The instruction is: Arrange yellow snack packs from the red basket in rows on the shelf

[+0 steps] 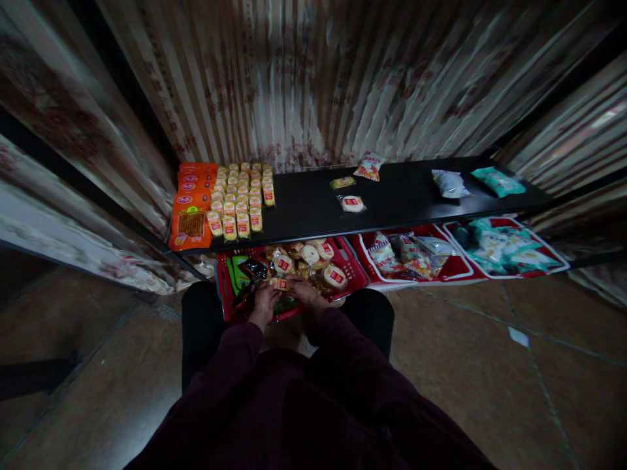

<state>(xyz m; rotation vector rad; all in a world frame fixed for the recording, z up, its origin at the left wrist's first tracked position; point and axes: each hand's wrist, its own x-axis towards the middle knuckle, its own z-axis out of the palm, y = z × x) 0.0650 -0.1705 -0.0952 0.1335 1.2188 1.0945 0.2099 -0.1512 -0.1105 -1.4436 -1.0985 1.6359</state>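
My left hand (pixel 266 300) and my right hand (pixel 304 291) are together over the front part of a red basket (pixel 361 275). Between their fingertips is a small yellow snack pack (pixel 279 284) with a red label, and both hands are closed on it. Below and around them the basket holds round white-and-red wrapped cakes (pixel 334 276), green packets (pixel 238 271) and dark wrapped items. On the black shelf (pixel 301 212) just above, similar yellow packs (pixel 243 225) stand in rows beside stacked orange bags (pixel 191 222).
Farther along the shelf lie a flat yellow pack (pixel 342 182), a round cake (pixel 351 203), a chip bag (pixel 369 166), a white bag (pixel 449 184) and a teal bag (pixel 498 181). Two more red baskets (pixel 463 269) of bags sit under its edge. Curtains (pixel 313 85) hang behind.
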